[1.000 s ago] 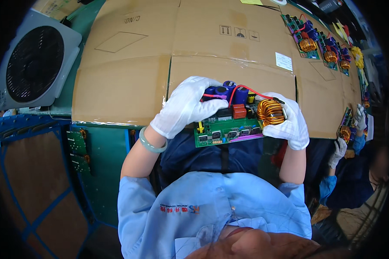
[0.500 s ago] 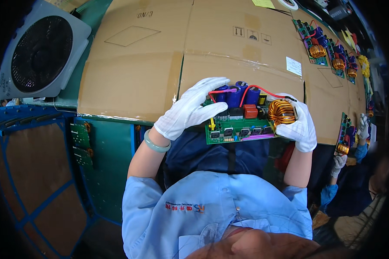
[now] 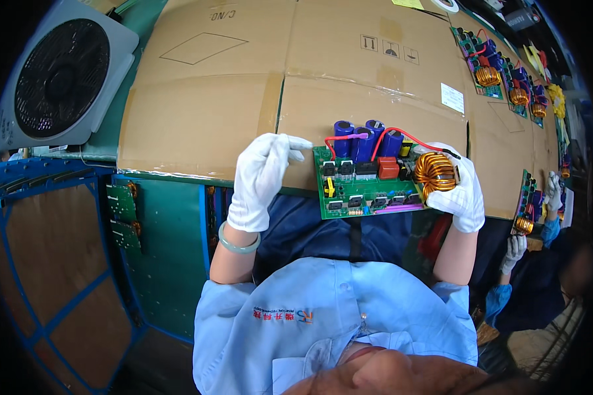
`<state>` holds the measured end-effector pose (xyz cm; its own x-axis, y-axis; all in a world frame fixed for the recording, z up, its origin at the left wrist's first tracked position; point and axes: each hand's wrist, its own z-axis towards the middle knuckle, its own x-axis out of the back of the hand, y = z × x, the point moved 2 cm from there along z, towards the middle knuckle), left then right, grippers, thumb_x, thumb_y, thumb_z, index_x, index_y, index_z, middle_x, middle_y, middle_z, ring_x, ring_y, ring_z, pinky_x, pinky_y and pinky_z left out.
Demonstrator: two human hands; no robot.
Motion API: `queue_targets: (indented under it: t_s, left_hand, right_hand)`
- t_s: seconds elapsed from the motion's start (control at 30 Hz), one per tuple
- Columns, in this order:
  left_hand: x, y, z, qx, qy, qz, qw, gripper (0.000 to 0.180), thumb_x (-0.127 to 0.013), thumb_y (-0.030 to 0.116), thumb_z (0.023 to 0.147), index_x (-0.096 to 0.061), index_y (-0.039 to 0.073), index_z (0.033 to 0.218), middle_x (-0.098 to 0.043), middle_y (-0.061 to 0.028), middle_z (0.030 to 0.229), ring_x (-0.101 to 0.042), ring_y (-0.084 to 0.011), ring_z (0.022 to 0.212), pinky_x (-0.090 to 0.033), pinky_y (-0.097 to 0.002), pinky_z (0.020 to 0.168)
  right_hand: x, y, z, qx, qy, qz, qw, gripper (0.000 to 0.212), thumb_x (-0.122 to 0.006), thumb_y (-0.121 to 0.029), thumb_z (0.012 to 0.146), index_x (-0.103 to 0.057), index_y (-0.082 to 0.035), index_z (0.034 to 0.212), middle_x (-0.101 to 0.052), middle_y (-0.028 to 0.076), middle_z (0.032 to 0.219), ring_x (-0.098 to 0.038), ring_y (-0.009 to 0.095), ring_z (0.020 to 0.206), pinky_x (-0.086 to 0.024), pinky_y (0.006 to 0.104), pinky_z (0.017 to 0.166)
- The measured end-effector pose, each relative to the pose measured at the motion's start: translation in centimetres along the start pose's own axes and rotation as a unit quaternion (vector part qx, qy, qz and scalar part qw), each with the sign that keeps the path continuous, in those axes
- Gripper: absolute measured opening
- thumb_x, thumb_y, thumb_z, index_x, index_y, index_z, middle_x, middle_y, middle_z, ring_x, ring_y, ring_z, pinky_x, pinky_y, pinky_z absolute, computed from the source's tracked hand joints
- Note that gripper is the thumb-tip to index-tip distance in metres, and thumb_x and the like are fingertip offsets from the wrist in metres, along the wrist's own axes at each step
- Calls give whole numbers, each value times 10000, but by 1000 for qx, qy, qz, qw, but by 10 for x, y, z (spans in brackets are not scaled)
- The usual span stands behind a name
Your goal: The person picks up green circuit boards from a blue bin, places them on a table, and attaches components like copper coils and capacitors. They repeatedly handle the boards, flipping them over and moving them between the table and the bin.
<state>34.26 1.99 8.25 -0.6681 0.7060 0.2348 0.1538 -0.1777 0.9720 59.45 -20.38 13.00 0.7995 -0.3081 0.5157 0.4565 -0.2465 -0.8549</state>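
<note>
A: Where was the circuit board (image 3: 346, 187)?

B: At the near edge of the cardboard sheet (image 3: 197, 125), a little right of its middle, the lower part reaching past that edge over the lap. Whether the cardboard bore any weight, I couldn't tell.

A: And the hands?

B: The gloved right hand (image 3: 464, 197) gripped the board's right end, fingers around the copper coil (image 3: 435, 172). The left hand (image 3: 260, 174), at the cardboard's near edge left of its middle, was loosely bent, with nothing visible in it. Its fingertips were just beside the board's corner; contact was unclear.

A: So one hand had the load. What worried you?

B: A slip. With the grip at one end, the free end could have tipped off the cardboard's near edge. And if the coil took the strain, its leads might have bent.

A: Anything else?

B: The red wire (image 3: 415, 137) looped over toward the right glove, so a careless finger could have snagged it. The other boards (image 3: 486, 76) lay along the cardboard's far right, well away from a knock.
</note>
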Motion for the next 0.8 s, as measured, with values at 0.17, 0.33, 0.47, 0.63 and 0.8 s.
queue_targets:
  t_s: [0.17,0.33,0.47,0.63,0.8]
  left_hand:
    - [-14,9,2,-135,-23,101,985,436,-360,180,1053,-753,1,994,-686,-107,865,-601,-200,812,-463,-308,730]
    - [-18,1,-3,-165,-39,143,975,416,-377,164,1041,-758,7,980,-697,-117,904,-601,-239,904,-471,-337,828]
    - [-20,1,-11,-139,-22,127,982,393,-393,156,1036,-755,13,986,-704,-120,943,-601,-260,944,-465,-358,897]
    - [-17,10,-4,-189,-23,125,974,355,-426,201,1030,-726,14,1070,-683,-156,1058,-588,-298,1048,-425,-399,982]
    - [-14,51,14,-216,-66,117,967,479,-620,378,904,-629,68,1268,-570,-198,1329,-480,-357,1293,-343,-443,1105]
  right_hand:
    - [1,0,-2,-10,-1,2,1000,836,-908,-471,597,-598,-4,1217,-709,88,1069,-675,174,952,-513,314,894]
    - [-5,1,-5,-4,8,54,998,834,-906,-476,604,-600,-1,1218,-700,93,1061,-669,171,963,-512,317,900]
    - [-10,0,-7,-9,31,77,997,814,-899,-463,615,-602,17,1202,-695,105,1042,-670,180,965,-512,318,904]
    - [-1,15,-4,-26,73,14,997,698,-853,-317,645,-598,39,1188,-693,111,1030,-671,178,940,-519,314,890]
    - [5,-10,21,-77,4,109,991,517,-827,-175,712,-636,-16,1166,-673,66,1058,-621,116,982,-502,294,919]
